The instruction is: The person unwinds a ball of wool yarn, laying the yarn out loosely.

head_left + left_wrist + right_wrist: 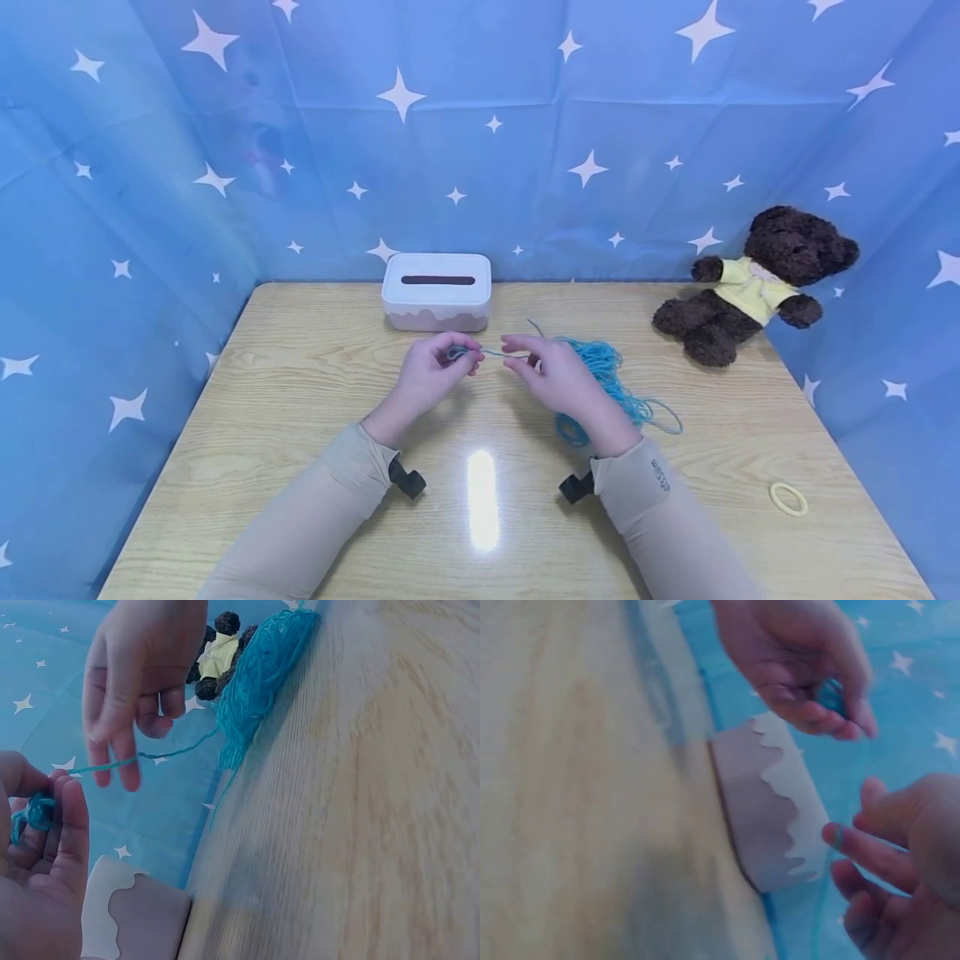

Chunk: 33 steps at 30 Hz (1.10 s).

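Between the thumb and fingers of my left hand is a small wound bundle of teal yarn. A yarn strand leads from those fingertips past my right hand to a loose heap of teal yarn on the table. My right hand hovers just right of the left one, its thumb and fingers spread apart. The strand runs against its fingers without being pinched. In the right wrist view the strand is blurred, and the left fingers hide part of the bundle.
A white tissue box with a slotted lid stands behind the hands. At the right back of the wooden table sits a dark brown teddy bear in a yellow shirt. A pale yellow ring lies at the front right.
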Each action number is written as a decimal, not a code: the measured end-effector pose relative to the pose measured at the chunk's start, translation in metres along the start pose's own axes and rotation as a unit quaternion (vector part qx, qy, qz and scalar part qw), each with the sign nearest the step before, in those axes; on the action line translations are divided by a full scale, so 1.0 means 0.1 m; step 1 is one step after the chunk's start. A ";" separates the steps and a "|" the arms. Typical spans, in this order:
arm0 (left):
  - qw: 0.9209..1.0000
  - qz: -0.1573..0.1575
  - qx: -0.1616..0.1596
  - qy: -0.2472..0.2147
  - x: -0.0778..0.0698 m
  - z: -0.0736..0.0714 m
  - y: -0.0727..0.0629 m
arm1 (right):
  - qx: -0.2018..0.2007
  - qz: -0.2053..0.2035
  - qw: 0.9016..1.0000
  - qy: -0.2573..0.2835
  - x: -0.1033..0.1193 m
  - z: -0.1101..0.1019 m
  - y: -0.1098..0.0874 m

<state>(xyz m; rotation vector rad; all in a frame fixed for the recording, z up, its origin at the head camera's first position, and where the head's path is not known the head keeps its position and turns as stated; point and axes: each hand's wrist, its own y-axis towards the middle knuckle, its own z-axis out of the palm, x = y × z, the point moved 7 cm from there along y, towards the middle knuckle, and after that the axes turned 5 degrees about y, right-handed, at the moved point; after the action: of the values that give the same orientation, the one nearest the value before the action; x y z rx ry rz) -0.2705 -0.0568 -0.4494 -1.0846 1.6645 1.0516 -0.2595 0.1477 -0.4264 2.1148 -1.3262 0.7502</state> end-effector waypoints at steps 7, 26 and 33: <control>1.000 0.007 0.003 0.004 -0.02 0.00 -0.01 | -0.044 0.005 0.998 -0.043 -0.03 -0.03 -0.02; 1.000 0.022 -0.014 -0.012 -0.03 -0.03 -0.02 | -0.231 0.089 0.965 -0.083 -0.44 -0.79 -0.15; 0.999 0.007 -0.034 -0.012 0.00 -0.05 -0.01 | -0.258 0.122 0.955 -0.081 -0.65 -0.94 -0.21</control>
<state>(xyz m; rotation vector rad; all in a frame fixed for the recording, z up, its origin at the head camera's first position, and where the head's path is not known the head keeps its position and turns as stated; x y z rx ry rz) -0.2707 -0.0621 -0.4485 -1.1015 1.6304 1.1317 -0.2808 0.2603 -0.4082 1.6379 -1.6767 0.2732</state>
